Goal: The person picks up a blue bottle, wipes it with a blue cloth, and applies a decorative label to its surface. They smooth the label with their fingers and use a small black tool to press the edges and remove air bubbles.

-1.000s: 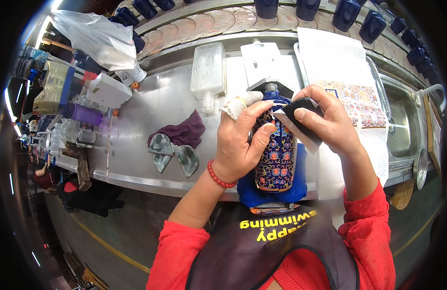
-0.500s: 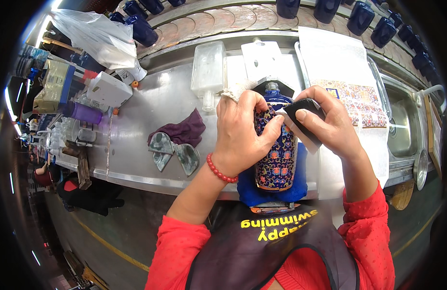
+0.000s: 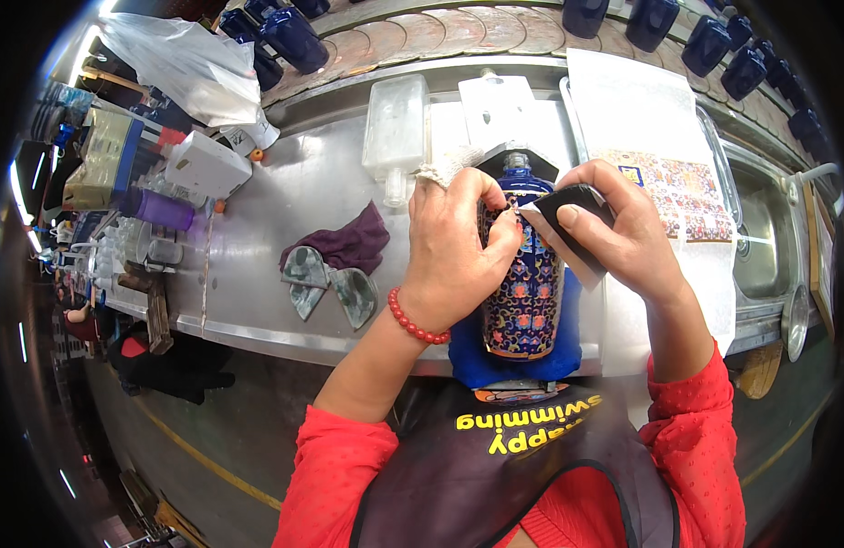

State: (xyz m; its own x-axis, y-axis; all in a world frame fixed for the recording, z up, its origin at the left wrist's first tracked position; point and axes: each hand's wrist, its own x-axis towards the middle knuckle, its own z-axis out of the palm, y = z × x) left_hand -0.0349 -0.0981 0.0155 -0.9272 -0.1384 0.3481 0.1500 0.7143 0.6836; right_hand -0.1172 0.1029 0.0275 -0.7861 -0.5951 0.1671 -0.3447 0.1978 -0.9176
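Note:
A dark blue bottle (image 3: 516, 178) wrapped in a colourful floral decal (image 3: 524, 306) lies with its neck away from me on a blue cushion (image 3: 568, 352). At the bottle's shoulder, my left hand (image 3: 460, 251) pinches thumb and forefinger on what looks like the upper edge of the decal. A pale cloth wrap (image 3: 454, 167) shows by its fingers. In my right hand (image 3: 634, 239) is a flat black scraper (image 3: 582, 215), with a pale strip (image 3: 554, 239) along its edge. That edge sits against the bottle's right shoulder, close to the left fingertips.
White paper with printed floral decal sheets (image 3: 673, 196) lies to the right, beside a sink (image 3: 760, 247). Left stand a clear glass bottle (image 3: 395, 128), a purple cloth (image 3: 349, 242) and grey-green patterned pieces (image 3: 308, 279). Blue bottles (image 3: 655, 20) stand on a slatted conveyor (image 3: 440, 36) behind.
My left thumb has moved up toward the forefinger at the bottle's shoulder, narrowing the pinch. The right hand and scraper stay nearly still. Blue bottles on the conveyor have shifted right.

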